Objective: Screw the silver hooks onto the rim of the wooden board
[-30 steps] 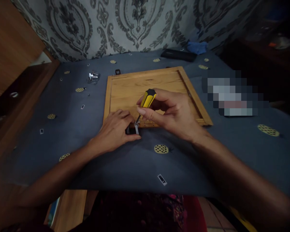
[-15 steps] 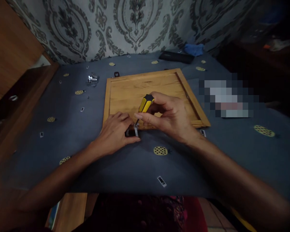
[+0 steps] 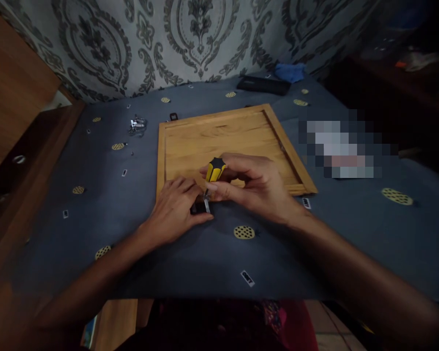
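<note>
A framed wooden panel point(image 3: 205, 141) lies on the dark patterned cloth. My right hand point(image 3: 258, 183) pinches a yellow and black screwdriver point(image 3: 215, 170), its shaft pointing down at the panel's near edge. Under the tip is a small metal hinge or latch point(image 3: 207, 204), partly hidden by my fingers. My left hand point(image 3: 175, 207) rests over the near left part of the edge, its thumb and fingers closed around that metal piece and a dark part beside it.
A small pile of metal fittings point(image 3: 137, 125) lies left of the panel. Behind it are a black case point(image 3: 263, 85) and a blue cloth point(image 3: 290, 72). A dark clip-like piece point(image 3: 173, 117) sits at the far edge. To the right is a blurred-out item point(image 3: 344, 148).
The screwdriver handle has tilted more upright and dropped slightly as my right hand shifted a little left and down. My left hand stays at the metal piece. The view has moved slightly.
</note>
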Demonstrator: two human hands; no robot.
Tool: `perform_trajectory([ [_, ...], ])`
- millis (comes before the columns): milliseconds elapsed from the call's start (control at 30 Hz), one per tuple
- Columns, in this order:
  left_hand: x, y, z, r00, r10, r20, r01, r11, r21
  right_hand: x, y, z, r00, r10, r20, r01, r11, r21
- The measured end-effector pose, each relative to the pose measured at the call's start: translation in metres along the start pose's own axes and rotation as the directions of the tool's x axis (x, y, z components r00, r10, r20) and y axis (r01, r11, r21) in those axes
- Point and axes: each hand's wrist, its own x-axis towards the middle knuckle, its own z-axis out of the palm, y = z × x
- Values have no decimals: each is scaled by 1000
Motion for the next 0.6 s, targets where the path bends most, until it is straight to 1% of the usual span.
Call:
perform_trajectory([
  [100,-1,-1,1,1000,7,-9,-6,1000,13,-1,3,3,996,8,-91,-13,998,-61],
  [233,-1,-1,1,1000,9,1,-9,1000,15,-5,3,8,983,17,-183,-24,999,-34],
  [333,0,0,0,1000,10,15,-11,1000,11,-7,0,8,953,49,-298,-54,999,-9],
  [400,0,0,-1,1000,9,21,-10,1000,9,-7,-1,7,936,52,-349,-64,998,-22],
  [433,0,0,-1,1000,9,23,-9,1000,9,-7,-1,6,936,48,-350,-64,997,-32],
  [600,1,-1,-1,999,2,34,-2,1000,3,-6,4,7,964,50,-259,-58,998,-21],
])
